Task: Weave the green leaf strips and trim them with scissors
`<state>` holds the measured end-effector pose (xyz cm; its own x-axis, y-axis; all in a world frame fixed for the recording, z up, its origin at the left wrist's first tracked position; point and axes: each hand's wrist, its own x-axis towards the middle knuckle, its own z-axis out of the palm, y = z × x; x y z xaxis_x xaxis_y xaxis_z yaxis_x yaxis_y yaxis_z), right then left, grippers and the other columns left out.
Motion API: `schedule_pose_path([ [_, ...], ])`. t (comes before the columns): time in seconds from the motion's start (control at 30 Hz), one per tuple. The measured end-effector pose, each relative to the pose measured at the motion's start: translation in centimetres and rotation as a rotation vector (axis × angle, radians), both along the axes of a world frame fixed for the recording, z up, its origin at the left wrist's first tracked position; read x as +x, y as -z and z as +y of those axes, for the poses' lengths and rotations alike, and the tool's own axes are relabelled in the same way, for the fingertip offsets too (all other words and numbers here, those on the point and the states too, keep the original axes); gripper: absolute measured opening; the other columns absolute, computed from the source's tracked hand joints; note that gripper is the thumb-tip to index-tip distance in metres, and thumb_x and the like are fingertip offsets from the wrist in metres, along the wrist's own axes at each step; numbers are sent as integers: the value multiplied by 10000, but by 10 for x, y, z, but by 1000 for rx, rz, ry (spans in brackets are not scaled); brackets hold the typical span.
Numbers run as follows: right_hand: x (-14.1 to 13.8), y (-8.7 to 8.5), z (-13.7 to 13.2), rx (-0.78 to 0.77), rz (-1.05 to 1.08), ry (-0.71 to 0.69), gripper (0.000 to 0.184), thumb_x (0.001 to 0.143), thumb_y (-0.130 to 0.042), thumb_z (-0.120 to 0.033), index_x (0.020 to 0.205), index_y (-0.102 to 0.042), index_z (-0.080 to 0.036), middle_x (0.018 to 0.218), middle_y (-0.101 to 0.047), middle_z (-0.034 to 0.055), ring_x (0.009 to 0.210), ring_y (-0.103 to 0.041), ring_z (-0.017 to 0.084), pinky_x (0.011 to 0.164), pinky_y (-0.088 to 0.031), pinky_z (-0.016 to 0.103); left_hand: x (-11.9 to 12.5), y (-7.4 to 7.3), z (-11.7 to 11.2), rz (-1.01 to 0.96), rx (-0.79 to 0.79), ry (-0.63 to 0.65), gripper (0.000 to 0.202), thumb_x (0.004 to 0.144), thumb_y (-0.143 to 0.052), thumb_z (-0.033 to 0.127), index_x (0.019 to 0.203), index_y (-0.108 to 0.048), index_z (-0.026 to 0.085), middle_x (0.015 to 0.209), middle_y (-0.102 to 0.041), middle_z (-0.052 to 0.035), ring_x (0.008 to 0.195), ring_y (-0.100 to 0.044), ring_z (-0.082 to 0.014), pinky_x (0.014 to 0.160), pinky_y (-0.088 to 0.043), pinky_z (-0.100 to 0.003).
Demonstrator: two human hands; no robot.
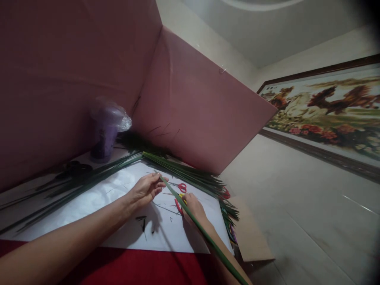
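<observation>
My left hand pinches the narrow tip of a long green leaf strip above a white sheet. From there the strip slants down across the view, over my right forearm, to the bottom edge. My right hand is closed on red-and-yellow-handled scissors, whose thin metal end points left; its fingers partly hide the handles. Just beyond it, a second pair of scissors with red handles lies on the sheet. Small dark leaf scraps are scattered below my left hand.
Bundles of long green leaves lie along the far side of the white sheet. A purple cup with clear plastic on top stands at back left. Pink panels rise behind. Cardboard sits right, and red cloth lies in front.
</observation>
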<state>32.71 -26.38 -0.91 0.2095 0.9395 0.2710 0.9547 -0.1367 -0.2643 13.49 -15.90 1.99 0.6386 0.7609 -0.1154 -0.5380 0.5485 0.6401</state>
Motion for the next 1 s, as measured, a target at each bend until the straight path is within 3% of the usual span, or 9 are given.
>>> schedule_pose_path([
  [0.17,-2,-1,3,-9,19,-13,122,762,-564,-259,846,-551,-171,757,-565,50,660,-496,173,588,-323,247,-1,-2,3,39,-3,-8,139,838,-481,67,716,-528,114,743,-645,-47,479,-579,-48,416,-457,-115],
  [0.33,2,-12,-9,67,194,-47,289,664,-562,-129,945,-529,-185,706,-557,-3,606,-472,142,578,-342,230,-5,-4,10,4,-43,-11,113,817,-484,31,758,-542,107,707,-625,-36,459,-551,-43,413,-449,-119],
  [0.43,9,-27,-36,-24,501,-61,369,630,-536,-105,990,-523,-184,658,-550,-26,591,-484,136,537,-346,214,-8,-3,19,-33,-56,-42,101,816,-477,29,800,-545,102,666,-602,-23,430,-517,-36,395,-419,-116],
  [0.53,24,-45,-77,-158,836,27,299,650,-604,-215,944,-564,-177,714,-582,6,583,-503,132,482,-341,206,-11,0,28,-44,-43,-92,110,818,-462,26,835,-544,97,658,-586,-17,417,-486,-26,379,-380,-111],
  [0.63,48,-59,-116,-177,934,130,431,556,-723,-241,967,-611,-179,733,-590,32,636,-541,156,542,-399,238,-12,1,31,-26,-26,-116,111,802,-475,21,843,-547,95,669,-581,-21,415,-466,-24,359,-336,-111],
  [0.73,66,-71,-139,-231,966,218,466,509,-755,-314,953,-653,-216,646,-560,27,541,-524,158,477,-388,254,-11,2,28,-10,10,-92,102,776,-517,33,842,-561,97,684,-589,-29,421,-459,-30,351,-314,-121],
  [0.87,62,-92,-138,-287,889,292,541,549,-718,-286,1082,-627,-266,734,-609,49,515,-519,142,465,-389,250,-6,3,19,5,97,-24,84,744,-599,100,827,-589,99,701,-607,-39,451,-467,-39,366,-312,-133],
  [1.0,34,-117,-113,-267,790,169,546,528,-684,-161,1067,-634,-230,692,-594,11,558,-499,132,498,-386,225,-1,6,6,33,206,82,157,708,-661,185,825,-610,93,709,-612,-48,466,-469,-45,377,-292,-149],
])
